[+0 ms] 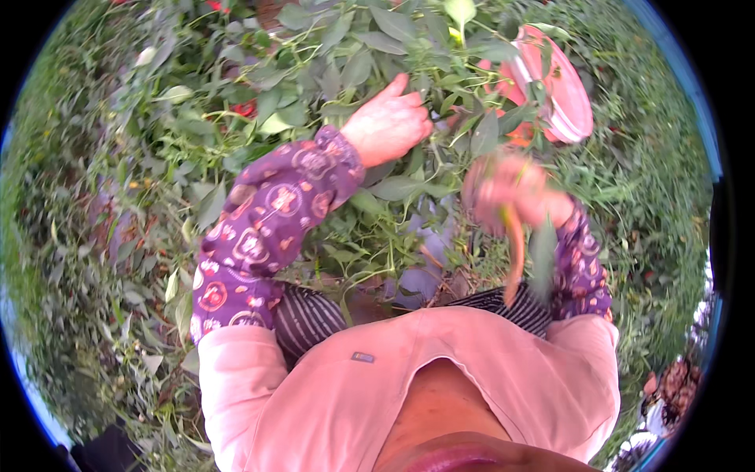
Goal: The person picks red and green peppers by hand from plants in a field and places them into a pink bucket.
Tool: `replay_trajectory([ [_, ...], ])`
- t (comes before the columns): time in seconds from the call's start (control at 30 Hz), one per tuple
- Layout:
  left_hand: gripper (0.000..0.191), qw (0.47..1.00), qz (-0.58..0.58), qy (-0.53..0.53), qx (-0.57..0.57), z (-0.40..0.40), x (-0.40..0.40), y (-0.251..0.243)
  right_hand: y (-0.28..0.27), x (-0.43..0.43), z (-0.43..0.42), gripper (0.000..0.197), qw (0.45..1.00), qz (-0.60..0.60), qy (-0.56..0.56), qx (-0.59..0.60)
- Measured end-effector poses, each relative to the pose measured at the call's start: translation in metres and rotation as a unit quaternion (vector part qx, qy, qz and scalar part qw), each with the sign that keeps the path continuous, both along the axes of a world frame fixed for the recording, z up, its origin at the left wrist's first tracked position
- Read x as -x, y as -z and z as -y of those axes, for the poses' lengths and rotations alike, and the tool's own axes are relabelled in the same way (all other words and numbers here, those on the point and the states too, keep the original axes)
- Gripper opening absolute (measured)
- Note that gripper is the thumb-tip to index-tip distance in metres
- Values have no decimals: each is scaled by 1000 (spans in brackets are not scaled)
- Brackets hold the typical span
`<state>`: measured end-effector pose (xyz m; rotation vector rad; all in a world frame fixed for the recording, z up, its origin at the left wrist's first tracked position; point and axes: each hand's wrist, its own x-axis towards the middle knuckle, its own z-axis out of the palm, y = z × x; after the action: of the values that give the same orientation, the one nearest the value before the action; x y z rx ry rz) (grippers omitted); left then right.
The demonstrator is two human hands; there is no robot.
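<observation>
My left hand [389,121] is among the leaves of a pepper plant [398,189], back upward and fingers curled. Its fingertips are hidden, so what it grips does not show. My right hand [510,189], blurred, is lower and to the right. Closed in it is a long orange chili pepper [515,253] that hangs down over my knee. A green leaf [541,256] hangs beside the pepper. Beyond my right hand, a pink plastic bucket [575,97] leans at a tilt behind foliage. Orange-red shapes [521,134], possibly peppers, show at its near side.
Dense pepper foliage surrounds me on both sides. A red pepper [245,109] shows between leaves at left. Greyish sheeting [422,283] lies on the ground before my striped trousers [309,315]. A black object [106,448] is at the lower left rim.
</observation>
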<state>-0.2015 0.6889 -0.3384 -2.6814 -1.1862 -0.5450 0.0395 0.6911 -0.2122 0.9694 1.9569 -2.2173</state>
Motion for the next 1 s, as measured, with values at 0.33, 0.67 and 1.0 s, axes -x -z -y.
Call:
replay_trajectory([
  [0.33, 6, 997, -71, 29, 16, 14, -22, 16, -54, -108, -239, 46, 498, 332, 334, -728],
  [0.67, 8, 997, -52, 46, 20, 10, -38, 7, -24, 71, -56, 47, 589, -93, -12, -803],
  [1.0, 7, 997, -66, -15, 26, 13, -57, 27, 1, 181, 141, 35, 882, -440, -151, -71],
])
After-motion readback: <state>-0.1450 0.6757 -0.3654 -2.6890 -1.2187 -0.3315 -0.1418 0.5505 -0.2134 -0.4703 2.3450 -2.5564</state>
